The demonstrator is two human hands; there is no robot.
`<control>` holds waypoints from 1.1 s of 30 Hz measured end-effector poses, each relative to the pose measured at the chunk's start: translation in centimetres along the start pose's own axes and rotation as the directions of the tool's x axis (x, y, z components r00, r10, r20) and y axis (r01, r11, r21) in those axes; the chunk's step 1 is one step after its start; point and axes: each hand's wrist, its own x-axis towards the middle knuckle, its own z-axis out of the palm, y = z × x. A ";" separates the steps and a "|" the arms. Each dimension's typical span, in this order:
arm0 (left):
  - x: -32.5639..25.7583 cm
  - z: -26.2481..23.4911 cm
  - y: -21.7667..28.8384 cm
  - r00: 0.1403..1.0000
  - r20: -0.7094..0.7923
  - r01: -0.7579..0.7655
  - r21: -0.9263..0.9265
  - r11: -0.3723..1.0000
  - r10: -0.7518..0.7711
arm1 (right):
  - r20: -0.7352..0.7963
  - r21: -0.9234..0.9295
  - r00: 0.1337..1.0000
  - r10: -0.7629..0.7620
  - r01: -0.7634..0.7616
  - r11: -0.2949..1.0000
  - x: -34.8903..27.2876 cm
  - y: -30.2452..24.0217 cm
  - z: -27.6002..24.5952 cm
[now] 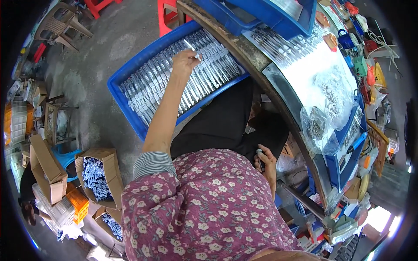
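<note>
From the head camera, the left hand (185,61) reaches out over a blue crate (126,74) packed with rows of slim metal pieces (152,87), and pinches one small metal piece (194,53) between thumb and fingertips, just above the rows. The crate sits to the left of a curved work surface (278,82), resting across or beside the person's dark-clad lap; which of the two is hard to tell under the fisheye bend.

The right hand (266,162) lies low beside the lap, near the surface's edge, its fingers curled around a small pale object (260,152); what that object is cannot be made out.

The pinch on the picked piece looks light and fingertip-only, so it could slip and drop back among the rows, knocking neat neighbours askew. The outstretched forearm also passes close over the crate, and a brush could disturb the rows.

The held piece sits at the left fingertips, well apart from the right hand. On the surface lie more metal pieces and clear bags (315,126).
</note>
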 end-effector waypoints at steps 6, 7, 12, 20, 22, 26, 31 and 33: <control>-0.9 6.9 3.5 0.964 -0.253 0.132 0.175 0.976 -0.085 | -0.030 0.050 1.000 -0.003 0.004 0.999 -0.5 -0.2 -0.1; -0.2 6.5 3.0 0.963 -0.258 0.130 0.177 0.976 -0.081 | -0.024 0.048 1.000 -0.001 0.002 0.999 -0.4 -0.2 0.0; 3.6 6.4 0.8 0.934 -0.350 0.174 0.260 0.950 -0.076 | -0.039 0.075 0.999 0.019 -0.017 0.997 -0.5 -0.4 0.1; 8.4 6.3 -3.2 0.926 -0.376 0.245 0.570 0.784 -0.016 | -0.089 0.101 0.994 0.056 -0.047 0.994 -0.2 -0.1 -0.3; 8.6 7.4 -3.9 0.933 -0.355 0.261 0.547 0.796 -0.062 | -0.106 0.113 0.993 0.050 -0.038 0.993 -0.5 -0.1 -0.5; 13.5 2.8 -8.7 0.960 -0.280 0.147 0.593 0.792 0.031 | -0.069 0.106 0.995 0.066 -0.058 0.993 -0.6 -0.4 0.0; 14.3 7.6 -10.7 0.968 -0.230 0.200 0.454 0.868 -0.102 | -0.100 0.170 0.993 0.059 -0.041 0.985 -0.3 0.0 -1.2; 14.3 4.6 -8.7 0.972 -0.196 0.167 0.200 0.965 -0.127 | -0.054 0.165 0.997 0.055 -0.045 0.985 -0.5 -0.1 -0.6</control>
